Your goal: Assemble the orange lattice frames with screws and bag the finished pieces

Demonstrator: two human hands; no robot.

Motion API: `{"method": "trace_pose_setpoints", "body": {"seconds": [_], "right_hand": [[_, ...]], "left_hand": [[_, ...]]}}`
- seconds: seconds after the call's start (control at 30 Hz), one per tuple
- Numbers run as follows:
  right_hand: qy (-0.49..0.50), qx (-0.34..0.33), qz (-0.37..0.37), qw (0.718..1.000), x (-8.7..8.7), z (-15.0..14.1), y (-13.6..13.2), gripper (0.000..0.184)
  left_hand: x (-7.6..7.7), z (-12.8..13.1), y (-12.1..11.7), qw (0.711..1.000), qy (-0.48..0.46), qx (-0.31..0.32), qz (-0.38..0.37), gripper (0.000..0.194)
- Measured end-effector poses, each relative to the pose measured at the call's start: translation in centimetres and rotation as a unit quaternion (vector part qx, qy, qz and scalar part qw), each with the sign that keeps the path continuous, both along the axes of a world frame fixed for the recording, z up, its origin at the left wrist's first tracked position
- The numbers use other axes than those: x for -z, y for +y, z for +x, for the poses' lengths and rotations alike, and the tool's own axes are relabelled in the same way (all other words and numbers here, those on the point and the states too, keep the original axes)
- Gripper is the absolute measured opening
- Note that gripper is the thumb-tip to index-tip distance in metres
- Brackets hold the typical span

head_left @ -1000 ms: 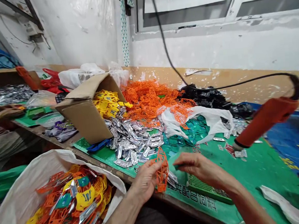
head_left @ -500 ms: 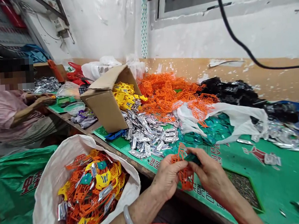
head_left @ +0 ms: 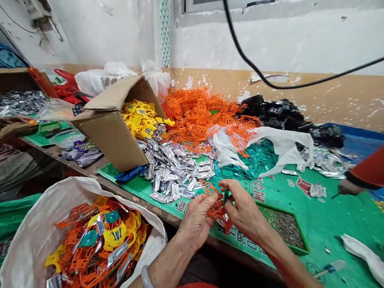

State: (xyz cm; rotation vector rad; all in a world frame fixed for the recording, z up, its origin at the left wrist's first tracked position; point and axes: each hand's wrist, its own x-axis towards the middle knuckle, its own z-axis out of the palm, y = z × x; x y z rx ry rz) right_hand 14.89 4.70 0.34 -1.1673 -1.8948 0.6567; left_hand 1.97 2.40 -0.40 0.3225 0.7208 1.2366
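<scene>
My left hand [head_left: 195, 220] pinches an orange plastic lattice piece [head_left: 216, 206] over the front edge of the green mat [head_left: 332, 222]. My right hand [head_left: 245, 210] grips the same piece from the right and presses a small dark green part [head_left: 226, 197] against it. Both hands are closed. A heap of silver foil packets [head_left: 174, 171] lies just behind them, beside teal discs [head_left: 259, 159] spilling from a white plastic bag [head_left: 277, 144].
A white sack [head_left: 30, 234] of assembled orange, yellow and silver pieces stands at my lower left. A tipped cardboard box [head_left: 112, 132] holds yellow parts. Orange lattices [head_left: 196, 113] and black parts [head_left: 275, 114] pile at the back. An orange tool [head_left: 378, 168] hangs right; another person's hand [head_left: 11, 128] works far left.
My hands have stayed together on the orange piece, turning it while fitting the green part. The camera swung left then back, and the orange hanging tool has come back into view on the right.
</scene>
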Motion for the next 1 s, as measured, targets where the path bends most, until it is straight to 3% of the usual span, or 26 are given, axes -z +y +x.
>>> {"method": "trace_pose_setpoints", "body": {"seconds": [0.33, 0.53, 0.6, 0.7, 0.8, 1.0], "right_hand": [[0.112, 0.049, -0.063, 0.990, 2.2, 0.3, -1.5, 0.032], [0.245, 0.093, -0.157, 0.952, 1.9, 0.5, -2.5, 0.059], [0.223, 0.092, -0.126, 0.962, 1.8, 0.5, -3.0, 0.051], [0.125, 0.104, 0.003, 0.987, 1.7, 0.4, -3.8, 0.040], [0.035, 0.124, 0.115, 0.985, 1.8, 0.4, -4.4, 0.053], [-0.025, 0.107, 0.174, 0.979, 1.5, 0.3, -4.5, 0.061]], "left_hand": [[0.7, 0.5, -0.4, 1.000, -0.021, -0.018, -0.001, 0.031], [0.1, 0.4, -0.8, 0.999, -0.031, -0.029, -0.024, 0.029], [-0.1, 0.4, -0.9, 0.999, -0.019, -0.034, -0.023, 0.030], [-0.3, 0.4, -1.2, 1.000, 0.004, -0.014, -0.018, 0.033], [0.0, 0.5, -1.5, 1.000, -0.001, 0.011, -0.010, 0.035], [0.4, 1.0, -2.0, 0.999, -0.033, 0.006, -0.002, 0.033]]}}
